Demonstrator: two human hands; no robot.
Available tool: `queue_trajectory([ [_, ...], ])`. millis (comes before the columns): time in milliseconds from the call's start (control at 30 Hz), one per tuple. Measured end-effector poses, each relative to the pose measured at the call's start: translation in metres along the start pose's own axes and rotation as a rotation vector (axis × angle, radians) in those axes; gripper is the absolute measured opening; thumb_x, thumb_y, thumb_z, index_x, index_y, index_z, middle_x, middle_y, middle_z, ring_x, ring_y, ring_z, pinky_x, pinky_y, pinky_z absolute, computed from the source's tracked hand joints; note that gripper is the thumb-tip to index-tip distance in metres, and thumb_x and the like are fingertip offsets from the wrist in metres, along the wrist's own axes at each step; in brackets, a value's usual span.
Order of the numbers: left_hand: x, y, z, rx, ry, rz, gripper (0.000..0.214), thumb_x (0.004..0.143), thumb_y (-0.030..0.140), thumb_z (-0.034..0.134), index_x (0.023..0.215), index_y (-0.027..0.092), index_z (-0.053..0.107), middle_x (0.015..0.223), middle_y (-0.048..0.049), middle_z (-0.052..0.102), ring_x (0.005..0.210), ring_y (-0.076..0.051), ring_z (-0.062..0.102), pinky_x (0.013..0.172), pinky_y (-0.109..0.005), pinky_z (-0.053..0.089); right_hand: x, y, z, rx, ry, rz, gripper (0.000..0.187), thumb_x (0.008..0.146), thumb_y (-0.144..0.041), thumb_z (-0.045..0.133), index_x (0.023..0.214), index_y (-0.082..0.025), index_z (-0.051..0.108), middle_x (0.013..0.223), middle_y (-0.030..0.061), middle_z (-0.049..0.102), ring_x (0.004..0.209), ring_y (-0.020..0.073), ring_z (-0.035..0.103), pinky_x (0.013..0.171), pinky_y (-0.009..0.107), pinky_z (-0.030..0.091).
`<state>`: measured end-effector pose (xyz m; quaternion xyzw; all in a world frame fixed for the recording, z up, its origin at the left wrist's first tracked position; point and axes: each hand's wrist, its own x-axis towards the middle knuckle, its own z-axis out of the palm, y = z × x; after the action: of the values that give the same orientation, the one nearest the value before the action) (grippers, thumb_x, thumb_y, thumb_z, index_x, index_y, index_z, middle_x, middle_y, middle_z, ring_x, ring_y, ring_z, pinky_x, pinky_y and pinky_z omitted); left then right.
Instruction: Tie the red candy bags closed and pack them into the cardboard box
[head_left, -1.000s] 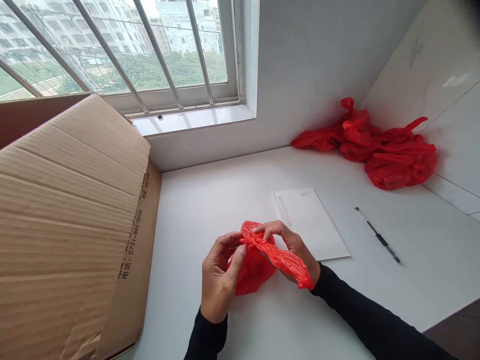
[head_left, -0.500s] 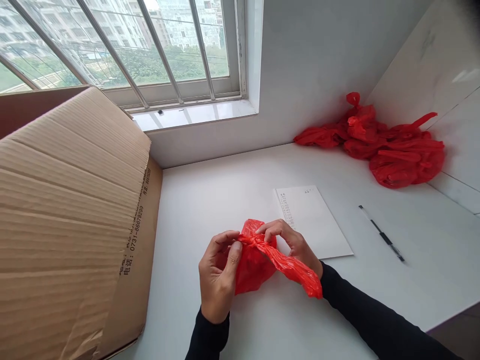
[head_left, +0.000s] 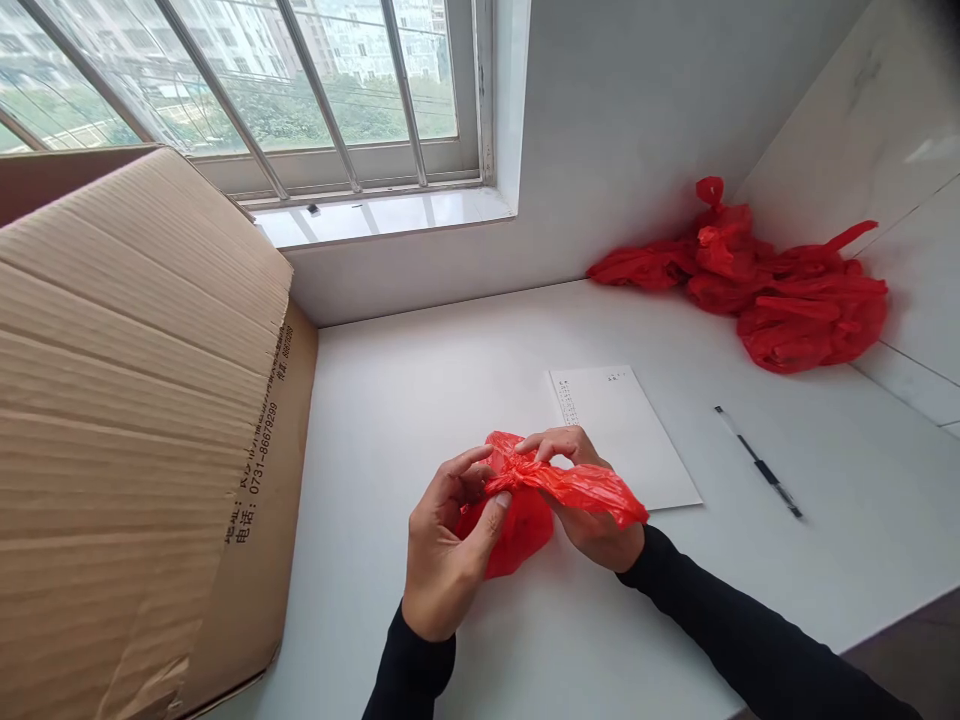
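A small red plastic bag [head_left: 517, 520] rests on the white table [head_left: 450, 400] in front of me, its neck twisted into a strip. My left hand [head_left: 446, 555] pinches the bag's neck from the left, thumb and fingers closed on the plastic. From the right, my right hand [head_left: 589, 500] grips the same twisted strip, and the strip's loose end lies over that hand toward my wrist. Both sleeves are black.
A big cardboard box [head_left: 135, 430] with printed digits fills the left side. A white sheet of paper [head_left: 630, 435] lies just beyond my right hand, a black pen [head_left: 757, 473] to its right. More red bags [head_left: 772, 290] are heaped in the far right corner by the wall.
The strip's loose end has swung up from hanging low at my right wrist and now lies across the back of my right hand. Both hands kept their grip at the neck.
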<state>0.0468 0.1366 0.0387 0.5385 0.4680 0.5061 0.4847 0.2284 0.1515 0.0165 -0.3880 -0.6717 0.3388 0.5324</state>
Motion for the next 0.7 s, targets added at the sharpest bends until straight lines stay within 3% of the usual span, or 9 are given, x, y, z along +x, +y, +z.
queue_trajectory([
  [100,0.001,-0.001,-0.001,0.015,-0.022,0.021,0.035,0.091,0.029,0.069,0.125,0.029,0.063,0.097,-0.0018,0.07,0.085,-0.014,0.067,0.078,-0.026,0.056,-0.001,0.001,0.001,0.076,-0.01,0.095,0.017,0.094,-0.016,0.056,0.108,-0.027,0.053,0.105,0.0039,0.064,0.094,0.0217,0.062,0.093,0.044,0.051],
  [233,0.001,-0.002,-0.001,0.031,-0.043,0.02,0.032,0.093,0.028,0.067,0.124,0.028,0.064,0.097,-0.002,0.07,0.086,-0.014,0.067,0.079,-0.027,0.056,0.001,0.003,-0.001,0.043,-0.015,0.133,0.007,0.099,-0.022,0.048,0.097,-0.024,0.054,0.077,0.0,0.06,0.067,0.0182,0.057,0.09,0.045,0.051],
  [433,0.001,0.0,0.002,0.058,-0.058,0.033,0.029,0.093,0.029,0.065,0.122,0.026,0.066,0.093,-0.0026,0.068,0.083,-0.015,0.065,0.077,-0.029,0.054,0.002,0.0,0.002,0.066,0.068,0.192,0.008,0.099,-0.03,0.048,0.104,-0.025,0.047,0.086,0.003,0.061,0.072,0.0198,0.059,0.069,0.037,0.054],
  [700,-0.001,0.001,-0.007,0.14,-0.032,0.065,0.025,0.095,0.026,0.062,0.12,0.027,0.066,0.085,-0.0001,0.062,0.077,-0.013,0.06,0.074,-0.028,0.05,0.012,0.006,-0.01,0.21,0.376,0.279,0.015,0.103,-0.042,0.047,0.107,-0.029,0.042,0.075,-0.0027,0.05,0.064,0.0157,0.054,0.064,0.031,0.051],
])
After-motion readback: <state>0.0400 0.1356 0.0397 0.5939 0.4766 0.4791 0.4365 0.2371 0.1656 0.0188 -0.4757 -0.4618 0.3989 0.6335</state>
